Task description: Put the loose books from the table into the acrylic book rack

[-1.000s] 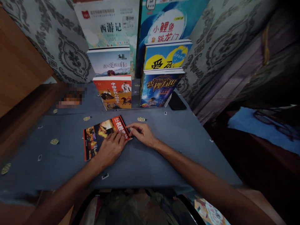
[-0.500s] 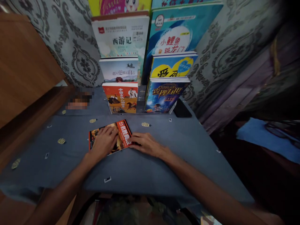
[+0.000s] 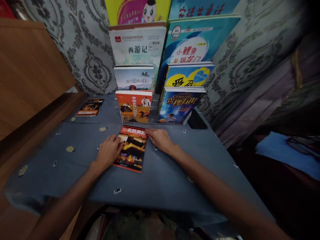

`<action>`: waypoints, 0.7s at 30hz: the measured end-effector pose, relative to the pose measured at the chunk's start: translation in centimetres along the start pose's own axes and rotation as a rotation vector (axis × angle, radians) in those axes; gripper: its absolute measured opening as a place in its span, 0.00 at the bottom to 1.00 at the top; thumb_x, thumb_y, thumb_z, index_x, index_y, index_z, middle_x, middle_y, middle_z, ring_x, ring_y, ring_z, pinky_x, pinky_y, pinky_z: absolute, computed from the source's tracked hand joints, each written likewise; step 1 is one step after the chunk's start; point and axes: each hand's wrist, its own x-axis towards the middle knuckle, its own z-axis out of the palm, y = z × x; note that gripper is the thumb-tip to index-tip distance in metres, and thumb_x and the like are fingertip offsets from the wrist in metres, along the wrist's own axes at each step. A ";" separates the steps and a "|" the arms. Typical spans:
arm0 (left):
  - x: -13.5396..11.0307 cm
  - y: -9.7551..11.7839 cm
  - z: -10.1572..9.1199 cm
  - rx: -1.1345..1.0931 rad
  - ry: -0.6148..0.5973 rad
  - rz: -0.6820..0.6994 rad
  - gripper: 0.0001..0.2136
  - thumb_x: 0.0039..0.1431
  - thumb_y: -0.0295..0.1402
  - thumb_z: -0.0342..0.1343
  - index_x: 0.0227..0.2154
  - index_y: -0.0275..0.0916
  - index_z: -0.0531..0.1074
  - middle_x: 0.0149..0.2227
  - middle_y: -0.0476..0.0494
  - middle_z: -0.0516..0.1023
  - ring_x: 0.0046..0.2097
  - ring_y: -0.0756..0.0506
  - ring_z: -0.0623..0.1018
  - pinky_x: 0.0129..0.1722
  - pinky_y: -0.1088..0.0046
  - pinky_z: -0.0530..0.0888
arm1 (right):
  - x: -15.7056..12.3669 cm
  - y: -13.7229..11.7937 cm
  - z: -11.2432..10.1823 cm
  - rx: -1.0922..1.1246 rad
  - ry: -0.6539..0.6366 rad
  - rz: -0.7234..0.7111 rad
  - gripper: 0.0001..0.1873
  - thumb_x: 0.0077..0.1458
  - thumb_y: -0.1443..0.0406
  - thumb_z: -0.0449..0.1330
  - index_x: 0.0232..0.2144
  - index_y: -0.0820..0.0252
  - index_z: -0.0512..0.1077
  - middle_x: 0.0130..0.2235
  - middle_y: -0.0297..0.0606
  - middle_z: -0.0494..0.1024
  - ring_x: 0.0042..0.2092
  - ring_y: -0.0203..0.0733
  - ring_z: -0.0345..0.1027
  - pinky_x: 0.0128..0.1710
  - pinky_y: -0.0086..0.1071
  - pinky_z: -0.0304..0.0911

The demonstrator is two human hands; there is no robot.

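Item one: a paperback book [image 3: 133, 146], cover red, black and gold, lying flat, face up and title toward the top, at the centre of the frame on a bench [image 3: 172, 190] spread with a grey-blue pineapple-print cloth.

Left hand [image 3: 109, 150], centre-left: fingers close together and slightly bent, resting on the book's left edge (whether any reach beneath, cannot tell).

Right hand [image 3: 161, 140], just right of centre: fingers bunched together, touching the book's upper right corner; whether they pinch it, cannot tell.

Also listed: one dark-covered book [image 3: 90, 107], flat, left of the upper middle; one orange-red book [image 3: 136, 107], upright, front of the left-hand row at upper centre; one dark blue book [image 3: 181, 105], upright, front of the neighbouring row to its right; one black flat object [image 3: 197, 120], right of that row; one light blue cloth [image 3: 282, 153], right edge.
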 end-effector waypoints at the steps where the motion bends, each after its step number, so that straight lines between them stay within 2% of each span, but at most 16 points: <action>1: 0.0 0.2 0.2 -0.004 0.013 0.002 0.13 0.70 0.37 0.46 0.37 0.38 0.74 0.38 0.39 0.75 0.42 0.40 0.77 0.33 0.69 0.72 | 0.7 -0.1 -0.3 -0.044 -0.019 0.023 0.14 0.65 0.70 0.52 0.43 0.55 0.77 0.44 0.44 0.83 0.43 0.47 0.77 0.36 0.31 0.61; 6: -0.3 0.7 0.6 -0.002 0.046 0.009 0.12 0.70 0.36 0.45 0.37 0.39 0.73 0.38 0.39 0.74 0.42 0.41 0.76 0.33 0.69 0.72 | 2.6 -0.8 -0.8 -0.134 -0.034 0.055 0.11 0.66 0.66 0.53 0.40 0.56 0.77 0.44 0.45 0.83 0.42 0.49 0.77 0.34 0.32 0.60; 10: -0.4 0.9 0.7 0.027 0.086 0.047 0.12 0.70 0.35 0.45 0.38 0.37 0.72 0.42 0.37 0.75 0.45 0.39 0.74 0.37 0.67 0.73 | 2.1 -0.9 -0.1 -0.087 0.004 0.050 0.12 0.67 0.61 0.53 0.46 0.55 0.76 0.51 0.44 0.81 0.46 0.50 0.77 0.36 0.33 0.63; 14: -0.4 0.9 1.1 0.019 0.116 0.080 0.10 0.70 0.33 0.46 0.39 0.36 0.71 0.44 0.37 0.76 0.46 0.40 0.73 0.44 0.64 0.72 | 0.4 -1.0 0.8 -0.002 0.048 0.031 0.15 0.66 0.64 0.53 0.51 0.54 0.75 0.55 0.42 0.78 0.50 0.49 0.76 0.43 0.35 0.67; 18: -0.4 0.9 1.4 0.015 0.125 0.078 0.09 0.69 0.32 0.47 0.38 0.37 0.71 0.43 0.37 0.76 0.45 0.40 0.73 0.44 0.64 0.71 | -2.5 -1.0 1.6 0.148 0.089 -0.057 0.17 0.65 0.66 0.55 0.54 0.53 0.75 0.53 0.42 0.80 0.51 0.48 0.76 0.50 0.39 0.69; 21: -0.5 0.8 1.5 0.030 0.126 0.092 0.10 0.69 0.32 0.46 0.38 0.36 0.71 0.41 0.37 0.76 0.44 0.39 0.73 0.43 0.63 0.70 | -5.6 -1.1 1.8 0.260 0.091 -0.132 0.18 0.65 0.66 0.55 0.54 0.54 0.75 0.50 0.43 0.82 0.49 0.47 0.78 0.50 0.40 0.71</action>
